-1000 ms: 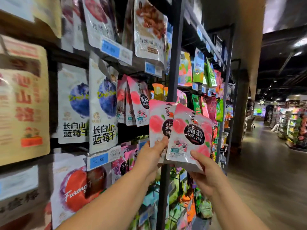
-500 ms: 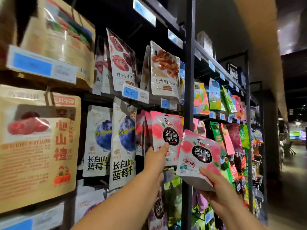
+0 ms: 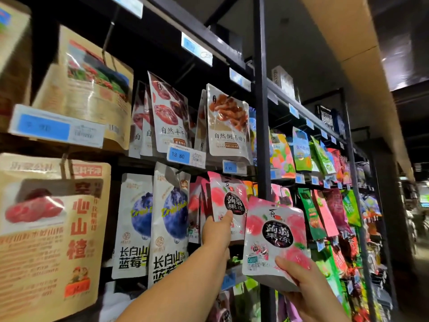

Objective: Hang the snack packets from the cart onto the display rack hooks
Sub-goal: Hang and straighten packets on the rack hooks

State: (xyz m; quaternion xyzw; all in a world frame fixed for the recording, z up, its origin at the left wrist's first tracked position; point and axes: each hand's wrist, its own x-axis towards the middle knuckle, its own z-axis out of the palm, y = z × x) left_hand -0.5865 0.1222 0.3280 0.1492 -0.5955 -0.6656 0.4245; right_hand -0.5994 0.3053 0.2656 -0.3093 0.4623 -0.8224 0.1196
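Two pink-and-white snack packets with black round labels are in my hands. My left hand (image 3: 217, 231) grips the lower part of one pink packet (image 3: 228, 201), held up against the row of like packets on the display rack (image 3: 262, 126), just left of its black upright post. Its hook is hidden behind the packets. My right hand (image 3: 299, 277) holds the second pink packet (image 3: 275, 238) by its bottom edge, lower and in front of the post, apart from the rack. The cart is out of view.
White blueberry packets (image 3: 170, 219) hang left of the pink row. Dried-fruit packets (image 3: 228, 122) and blue price tags (image 3: 178, 155) sit above. Large kraft pouches (image 3: 53, 228) fill the left. Green and red packets (image 3: 325, 205) crowd the bay right of the post.
My left hand has lifted its packet higher and pushed it in against the hanging pink row. My right hand has kept its packet low by the post. My view tilted upward and moved closer.
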